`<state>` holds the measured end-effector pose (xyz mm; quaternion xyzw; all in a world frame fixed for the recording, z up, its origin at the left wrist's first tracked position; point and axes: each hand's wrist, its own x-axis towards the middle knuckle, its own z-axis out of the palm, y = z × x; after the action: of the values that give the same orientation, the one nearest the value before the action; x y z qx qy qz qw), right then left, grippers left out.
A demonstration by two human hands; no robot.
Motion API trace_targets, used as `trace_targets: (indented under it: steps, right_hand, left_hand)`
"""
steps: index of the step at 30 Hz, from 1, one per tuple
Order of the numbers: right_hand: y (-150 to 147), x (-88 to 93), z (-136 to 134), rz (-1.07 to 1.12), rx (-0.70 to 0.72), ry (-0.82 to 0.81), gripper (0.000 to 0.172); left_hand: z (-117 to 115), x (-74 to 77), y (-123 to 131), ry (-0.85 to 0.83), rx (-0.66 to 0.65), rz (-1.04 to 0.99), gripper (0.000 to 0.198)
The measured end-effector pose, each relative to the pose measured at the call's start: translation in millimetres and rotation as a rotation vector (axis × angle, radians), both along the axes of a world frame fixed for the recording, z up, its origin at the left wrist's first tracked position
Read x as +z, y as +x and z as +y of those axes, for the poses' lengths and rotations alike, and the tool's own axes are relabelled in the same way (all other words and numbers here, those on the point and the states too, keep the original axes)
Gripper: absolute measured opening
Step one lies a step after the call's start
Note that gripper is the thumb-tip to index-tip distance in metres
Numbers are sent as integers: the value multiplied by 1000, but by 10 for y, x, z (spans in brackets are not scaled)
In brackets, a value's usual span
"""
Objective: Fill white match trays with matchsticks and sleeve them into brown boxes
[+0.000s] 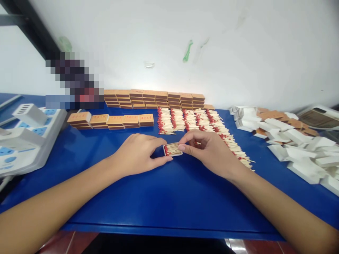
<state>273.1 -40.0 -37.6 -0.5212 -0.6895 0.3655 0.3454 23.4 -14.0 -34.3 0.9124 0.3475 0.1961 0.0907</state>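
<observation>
A small white matchbox tray [173,149] holds red-tipped matches, their heads toward its left end, near the middle of the blue table [169,201]. My left hand [141,153] grips the tray's left end between thumb and fingers. The thumb and forefinger of my right hand [205,148] are pinched at the tray's right end, on the match ends. Just behind and to the right of my hands lie rows of loose matches [190,120] with red heads.
Closed orange matchboxes [153,98] are stacked along the wall, with a shorter row [109,121] in front at left. White empty trays [304,148] and some orange sleeves are piled at right, near a phone [321,117]. A power strip [47,141] with plugs stands at left.
</observation>
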Motion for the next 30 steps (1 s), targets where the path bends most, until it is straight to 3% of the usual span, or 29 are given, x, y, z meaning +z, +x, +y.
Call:
trace_targets:
  steps: [9,15,22,30]
  right_hand:
    - [39,90,-65,-181,72,189,7]
    - [85,154,-75,-270,179,267,8]
    - [74,64,-49,-345,236,230,8]
    - [62,46,-63,-356,274,305,14]
  left_hand:
    - [-8,-20,4,51,0,-30,33]
    - [-6,-28,-4,67,0,-35,35]
    - [0,-16,9,-4,-17,34,38]
    - [4,-10,9,-12,-32,57,36]
